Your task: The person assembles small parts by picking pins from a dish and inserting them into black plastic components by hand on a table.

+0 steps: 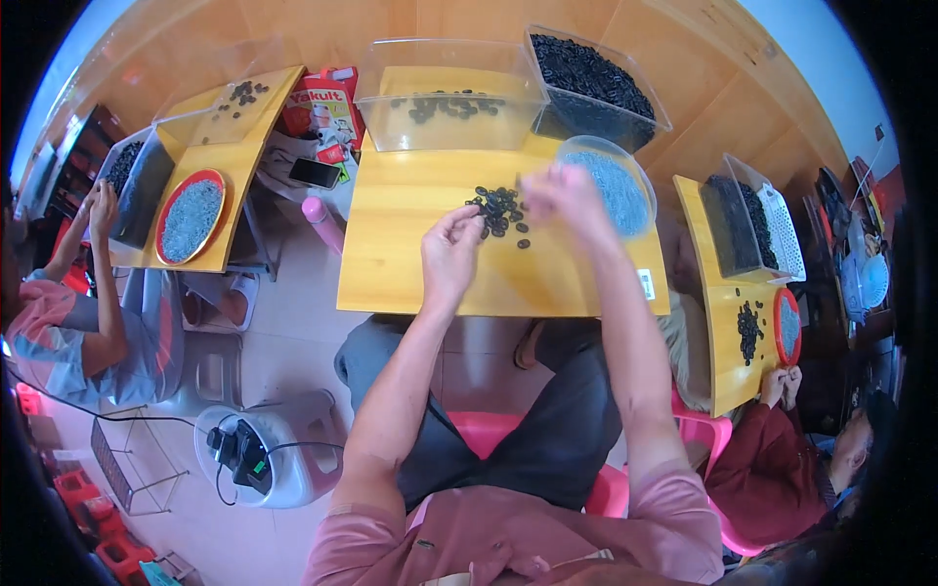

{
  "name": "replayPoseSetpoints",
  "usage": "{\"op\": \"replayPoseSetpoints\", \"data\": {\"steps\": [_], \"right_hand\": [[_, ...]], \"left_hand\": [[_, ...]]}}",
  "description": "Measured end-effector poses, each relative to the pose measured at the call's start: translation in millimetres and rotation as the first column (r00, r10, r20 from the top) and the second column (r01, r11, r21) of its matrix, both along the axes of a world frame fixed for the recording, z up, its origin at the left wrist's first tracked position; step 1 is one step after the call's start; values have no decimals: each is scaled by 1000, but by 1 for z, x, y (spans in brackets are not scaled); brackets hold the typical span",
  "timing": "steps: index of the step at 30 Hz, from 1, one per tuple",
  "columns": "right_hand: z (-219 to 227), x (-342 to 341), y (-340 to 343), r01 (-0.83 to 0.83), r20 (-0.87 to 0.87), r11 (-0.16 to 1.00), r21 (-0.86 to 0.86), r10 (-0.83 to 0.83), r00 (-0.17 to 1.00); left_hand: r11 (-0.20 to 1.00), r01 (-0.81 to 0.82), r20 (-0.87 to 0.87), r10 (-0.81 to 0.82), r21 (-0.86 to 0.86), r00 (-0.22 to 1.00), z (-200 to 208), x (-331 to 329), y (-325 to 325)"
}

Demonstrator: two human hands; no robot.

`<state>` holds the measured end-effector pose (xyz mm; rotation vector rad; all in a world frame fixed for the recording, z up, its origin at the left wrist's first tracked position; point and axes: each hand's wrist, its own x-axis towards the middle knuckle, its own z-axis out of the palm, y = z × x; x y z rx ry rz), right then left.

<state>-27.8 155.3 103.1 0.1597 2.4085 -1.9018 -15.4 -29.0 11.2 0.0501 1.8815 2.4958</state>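
My left hand point(451, 252) is at the near-left edge of a loose pile of small black oval pieces point(500, 209) on the yellow tabletop point(410, 264). Its thumb and fingers are pinched together; what sits between the tips is too small to make out. Smeared by motion, my right hand point(569, 198) is over the table between the pile and a round tray point(649, 186) heaped with small pale bluish, clear-looking bits point(614, 193). Whether the right fingers hold anything cannot be seen.
Behind the pile stand a clear plastic bin point(449, 127) and a bin full of black pieces point(591, 78). People work at side tables left point(249, 146) and right point(723, 332). A pink bottle point(322, 223) and a phone point(316, 173) are left of my table.
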Motion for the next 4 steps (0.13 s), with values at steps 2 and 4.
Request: {"op": "replayPoseSetpoints", "data": {"steps": [2,4], "right_hand": [[27,-43,2,16,-270,978,-207,-73,960],[57,-67,-4,-11,-351,943,-333,-113,930]], "left_hand": [[1000,7,37,-6,-12,999,-1,-5,-1],[996,-63,82,58,58,995,-16,-9,-5]]}}
